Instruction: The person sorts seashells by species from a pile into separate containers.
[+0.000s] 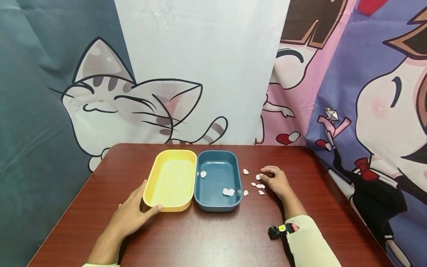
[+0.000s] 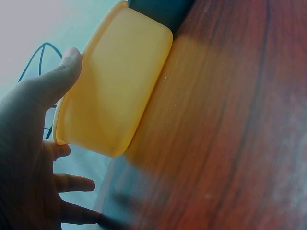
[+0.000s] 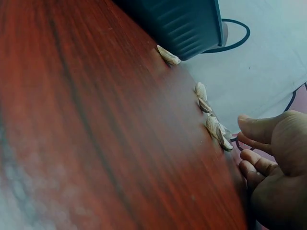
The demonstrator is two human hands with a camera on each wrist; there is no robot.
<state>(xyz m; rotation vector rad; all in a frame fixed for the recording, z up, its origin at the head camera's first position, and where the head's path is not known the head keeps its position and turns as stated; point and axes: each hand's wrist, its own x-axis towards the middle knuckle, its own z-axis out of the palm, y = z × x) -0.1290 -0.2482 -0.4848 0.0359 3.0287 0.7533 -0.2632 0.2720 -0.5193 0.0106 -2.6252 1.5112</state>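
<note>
My left hand [image 1: 131,213] rests against the near left corner of a yellow plastic tray [image 1: 185,208]. Its thumb touches the rim, and the other fingers spread out fairly straight beside the wall in the left wrist view. My right hand [image 1: 276,181] is low over the table right of a blue tray [image 1: 218,208], thumb and fingertips at a white seashell [image 1: 258,177]. A gap shows between thumb and curved fingers in the right wrist view, with no shell visible in it. Several ribbed shells [image 3: 213,127] lie near that hand. Inside the blue tray are a few shells [image 1: 203,174].
The two trays stand side by side on a reddish-brown wooden table [image 1: 207,241]. More loose shells [image 1: 245,171] lie between the blue tray and my right hand. A cloth with cartoon drawings [image 1: 207,55] hangs behind the table. On my right wrist is a small black device [image 1: 274,232].
</note>
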